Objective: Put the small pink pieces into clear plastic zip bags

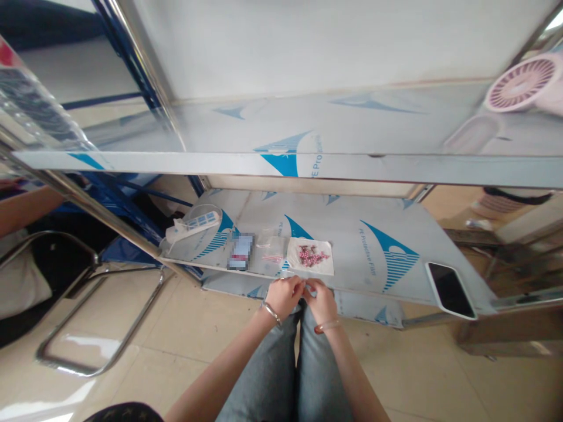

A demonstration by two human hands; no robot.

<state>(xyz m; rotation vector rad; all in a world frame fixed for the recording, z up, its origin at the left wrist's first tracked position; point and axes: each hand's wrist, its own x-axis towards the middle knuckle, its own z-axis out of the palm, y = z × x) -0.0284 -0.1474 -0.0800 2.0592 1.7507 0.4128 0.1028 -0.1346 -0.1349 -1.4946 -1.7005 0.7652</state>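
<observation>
My left hand (284, 295) and my right hand (321, 299) meet above my lap, at the front edge of the lower shelf (347, 234). The fingers of both are closed in a pinch, tips together; whatever they hold is too small to make out. Just beyond them a white sheet (325, 266) carries a small heap of red and pink pieces (311, 256). Left of the sheet lies a clear plastic bag (271, 241) with thin pink items (271, 258) by it.
A blurred phone-like item (241, 252) and a white power strip (193, 227) lie left. A phone (451, 289) rests at the right edge. The upper shelf (197, 164) bears a pink fan (522, 84). Beside a metal chair frame (99, 372), another person's arm (30, 209) shows.
</observation>
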